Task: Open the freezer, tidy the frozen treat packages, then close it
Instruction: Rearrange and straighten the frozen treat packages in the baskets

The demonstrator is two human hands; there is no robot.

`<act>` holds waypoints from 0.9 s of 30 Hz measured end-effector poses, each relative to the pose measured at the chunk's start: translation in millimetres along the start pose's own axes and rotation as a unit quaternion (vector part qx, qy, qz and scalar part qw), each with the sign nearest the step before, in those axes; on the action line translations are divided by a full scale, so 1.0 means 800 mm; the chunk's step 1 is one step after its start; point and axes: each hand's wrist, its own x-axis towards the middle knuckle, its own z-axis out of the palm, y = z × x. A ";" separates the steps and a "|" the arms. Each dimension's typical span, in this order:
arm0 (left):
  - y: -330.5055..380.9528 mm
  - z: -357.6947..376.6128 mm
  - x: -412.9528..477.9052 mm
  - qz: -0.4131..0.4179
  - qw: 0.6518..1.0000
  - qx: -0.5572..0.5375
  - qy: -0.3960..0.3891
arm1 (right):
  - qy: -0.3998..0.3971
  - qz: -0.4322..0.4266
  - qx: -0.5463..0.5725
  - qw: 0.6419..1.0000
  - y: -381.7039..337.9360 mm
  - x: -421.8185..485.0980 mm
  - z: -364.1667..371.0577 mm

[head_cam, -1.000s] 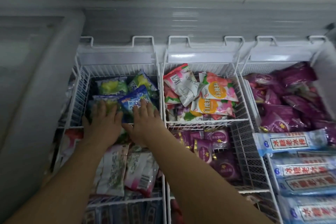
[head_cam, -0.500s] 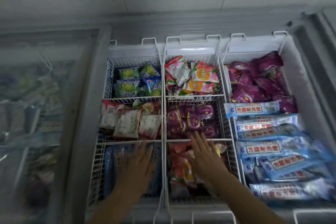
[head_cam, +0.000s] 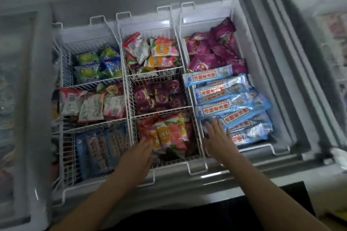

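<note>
Two open hands in the uncovered chest freezer (head_cam: 262, 73)

The left hand (head_cam: 138, 155), fingers straight and holding nothing, touches the pink peach packages (head_cam: 170, 133) just ahead of its fingertips in a wire basket compartment (head_cam: 195, 137). The right hand (head_cam: 218, 138), fingers spread and empty, is over blue ice-bar packages (head_cam: 231, 105) that stack away beyond it. Farther out, between both hands, lie purple packages (head_cam: 159, 97).

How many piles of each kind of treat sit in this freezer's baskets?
Purple packs: 2
Blue bars: 2
Peach packs: 2
Green-and-blue packs: 1
White-and-pink packs: 1
Total: 8 piles
</note>
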 end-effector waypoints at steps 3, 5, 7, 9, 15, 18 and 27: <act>0.032 -0.012 0.045 0.042 0.999 -0.020 0.023 | 0.022 0.018 0.011 1.000 0.036 0.005 -0.010; 0.057 -0.016 0.080 0.061 0.997 -0.021 0.030 | 0.056 0.028 0.012 0.998 0.055 0.009 -0.019; 0.086 -0.017 0.122 0.082 0.996 -0.020 0.041 | 0.100 0.043 -0.004 0.994 0.075 0.017 -0.031; 0.117 -0.018 0.164 0.105 0.992 -0.016 0.065 | 0.145 0.044 -0.019 0.988 0.091 0.031 -0.045; 0.193 -0.020 0.275 0.065 0.990 -0.034 0.121 | 0.206 0.007 -0.041 0.978 0.112 0.089 -0.081; 0.207 -0.018 0.307 0.044 0.992 -0.002 0.121 | 0.217 -0.038 -0.038 0.975 0.109 0.119 -0.098; 0.197 0.020 0.309 -0.006 0.999 0.014 0.052 | 0.001 -0.090 -0.133 0.987 0.086 0.193 -0.119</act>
